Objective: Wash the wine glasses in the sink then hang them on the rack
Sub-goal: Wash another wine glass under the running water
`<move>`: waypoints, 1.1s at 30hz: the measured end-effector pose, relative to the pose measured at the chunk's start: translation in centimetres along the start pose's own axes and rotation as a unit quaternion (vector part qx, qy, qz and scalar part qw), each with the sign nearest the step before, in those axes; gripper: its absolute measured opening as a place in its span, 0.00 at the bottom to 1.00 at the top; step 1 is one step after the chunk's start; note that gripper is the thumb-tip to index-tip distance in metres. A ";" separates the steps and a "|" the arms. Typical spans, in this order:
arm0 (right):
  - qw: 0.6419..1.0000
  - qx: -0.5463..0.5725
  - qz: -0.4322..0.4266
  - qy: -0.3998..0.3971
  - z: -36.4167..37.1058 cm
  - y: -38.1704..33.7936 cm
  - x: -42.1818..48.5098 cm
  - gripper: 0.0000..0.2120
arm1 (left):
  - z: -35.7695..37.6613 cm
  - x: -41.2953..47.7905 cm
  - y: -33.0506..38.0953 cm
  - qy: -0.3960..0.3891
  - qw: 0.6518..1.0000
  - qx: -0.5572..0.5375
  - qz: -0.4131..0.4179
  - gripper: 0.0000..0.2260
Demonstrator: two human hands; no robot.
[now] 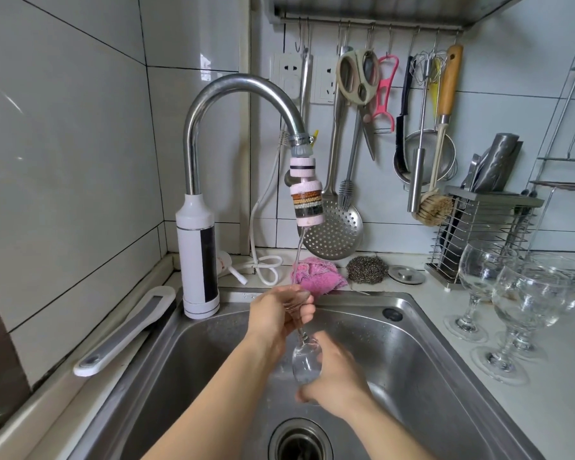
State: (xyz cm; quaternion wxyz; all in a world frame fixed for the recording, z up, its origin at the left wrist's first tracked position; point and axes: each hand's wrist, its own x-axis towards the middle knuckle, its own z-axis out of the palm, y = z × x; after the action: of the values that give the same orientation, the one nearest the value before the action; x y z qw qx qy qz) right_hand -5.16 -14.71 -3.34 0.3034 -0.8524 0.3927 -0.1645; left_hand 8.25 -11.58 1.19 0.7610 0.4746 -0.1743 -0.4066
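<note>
1. Head view: the left hand's fingers curl round the foot of the glass. They pinch it high so that the stem slants down towards the person.
2. The right hand wraps the bowl from below, its fingers closed on it. It is blurred, so it is probably rubbing the bowl.
3. The glass sits tilted between both hands, over the sink. Its foot is up under the stream, so water runs down its length.
4. The stream falls thin from the tap, probably to limit splashing.
5. Other glasses stand upright on the counter, right of the sink, within reach.
6. A rack stands at the far right; whether glasses hang there, I cannot tell.
</note>
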 end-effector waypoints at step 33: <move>0.999 0.038 -0.006 -0.008 -0.3 0.0 -0.2 0.35 | -0.4 0.2 -0.5 0.011 0.998 0.053 0.044 0.11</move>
State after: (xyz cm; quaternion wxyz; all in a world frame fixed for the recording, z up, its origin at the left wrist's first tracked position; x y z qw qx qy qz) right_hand -5.47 -14.69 -3.12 0.3374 -0.8440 0.3789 -0.1741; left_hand 8.37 -11.59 0.53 0.7533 0.5109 -0.2081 -0.3581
